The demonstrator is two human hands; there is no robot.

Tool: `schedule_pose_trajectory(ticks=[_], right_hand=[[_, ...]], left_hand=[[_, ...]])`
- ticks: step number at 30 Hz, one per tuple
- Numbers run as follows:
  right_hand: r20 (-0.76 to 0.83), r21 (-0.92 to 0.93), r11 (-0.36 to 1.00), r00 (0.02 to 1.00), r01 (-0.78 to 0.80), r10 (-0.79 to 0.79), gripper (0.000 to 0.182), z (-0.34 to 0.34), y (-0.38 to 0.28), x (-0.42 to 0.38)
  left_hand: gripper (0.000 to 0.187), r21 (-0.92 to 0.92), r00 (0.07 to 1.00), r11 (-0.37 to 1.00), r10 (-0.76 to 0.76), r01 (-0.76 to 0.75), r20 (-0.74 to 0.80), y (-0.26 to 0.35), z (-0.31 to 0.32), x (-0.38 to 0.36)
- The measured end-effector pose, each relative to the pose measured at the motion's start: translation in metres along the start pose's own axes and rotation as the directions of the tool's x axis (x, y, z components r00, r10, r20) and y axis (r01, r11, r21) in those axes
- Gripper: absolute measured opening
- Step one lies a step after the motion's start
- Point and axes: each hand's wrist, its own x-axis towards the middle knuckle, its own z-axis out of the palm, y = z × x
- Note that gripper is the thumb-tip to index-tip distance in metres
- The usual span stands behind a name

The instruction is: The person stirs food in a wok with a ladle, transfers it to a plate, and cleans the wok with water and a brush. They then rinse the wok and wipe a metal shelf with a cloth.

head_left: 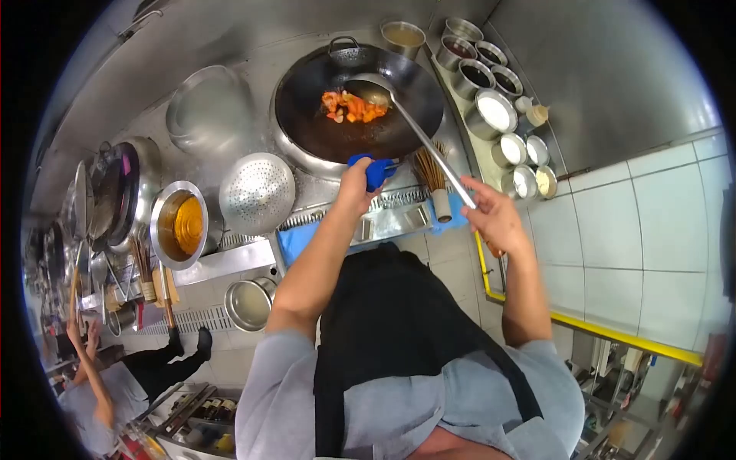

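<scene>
My left hand is closed on a folded blue cloth at the near rim of a large black wok; the wok's near handle is mostly hidden under the cloth. My right hand grips the handle of a long metal ladle. The ladle slants down to the left, its bowl inside the wok beside several orange-red food pieces. Just left of the ladle's handle, a bamboo brush rests on the stove's front edge.
Steel pots of seasonings line the right ledge. Left of the wok are a perforated strainer and a bowl of orange oil. A pot sits lower down. A co-worker stands far left, beside other woks.
</scene>
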Motion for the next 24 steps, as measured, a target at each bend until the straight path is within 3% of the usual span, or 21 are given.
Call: schedule_pose_trajectory(ticks=[7, 9, 10, 12, 13, 14, 16, 17, 19, 21, 24], right_hand=[[-0.133, 0.154, 0.987, 0.989, -0.051, 0.072, 0.064, 0.027, -0.004, 0.003], [-0.144, 0.177, 0.983, 0.987, -0.048, 0.074, 0.066, 0.037, -0.003, 0.004], [-0.169, 0.234, 0.97, 0.979, -0.069, 0.111, 0.067, 0.045, 0.002, 0.002], [-0.185, 0.296, 0.95, 0.969, -0.103, 0.163, 0.068, 0.065, 0.001, -0.003], [-0.163, 0.19, 0.976, 0.977, -0.109, 0.141, 0.071, 0.078, 0.012, 0.001], [-0.138, 0.08, 0.99, 0.982, -0.116, 0.127, 0.074, 0.094, 0.024, 0.004], [-0.032, 0.265, 0.934, 0.966, -0.238, 0.255, 0.078, 0.134, -0.008, -0.001], [0.007, 0.423, 0.892, 0.985, -0.158, 0.171, 0.076, 0.155, 0.007, -0.001], [0.12, 0.627, 0.765, 0.988, -0.148, 0.093, 0.071, 0.163, -0.012, -0.003], [0.179, 0.696, 0.694, 0.981, -0.182, 0.078, 0.07, 0.143, -0.02, 0.0], [0.266, 0.79, 0.56, 0.962, -0.251, 0.055, 0.07, 0.121, -0.014, 0.007]], left_hand=[[0.029, -0.017, 0.992, 0.994, -0.107, 0.108, 0.063, 0.009, -0.006, 0.044], [0.031, 0.053, 0.992, 0.991, 0.126, -0.126, 0.012, -0.004, -0.013, 0.046], [0.035, 0.186, 0.975, 0.96, 0.219, -0.208, -0.039, -0.027, -0.034, 0.071], [0.041, 0.456, 0.923, 0.826, 0.385, -0.333, -0.024, -0.046, -0.046, 0.049], [0.044, 0.598, 0.902, 0.718, 0.431, -0.357, 0.021, -0.056, -0.055, 0.045], [0.044, 0.598, 0.906, 0.72, 0.423, -0.353, 0.026, -0.067, -0.063, 0.042], [0.041, 0.457, 0.904, 0.819, 0.422, -0.348, -0.066, -0.079, -0.073, 0.042], [0.041, 0.46, 0.905, 0.817, 0.42, -0.349, -0.06, -0.074, -0.071, 0.028], [0.038, 0.434, 0.943, 0.854, 0.332, -0.287, -0.029, -0.048, -0.058, -0.003], [0.029, 0.526, 0.939, 0.795, 0.342, -0.303, 0.023, -0.04, -0.071, -0.006], [0.008, 0.115, 1.0, 0.993, 0.021, -0.021, 0.003, -0.012, -0.062, -0.023]])
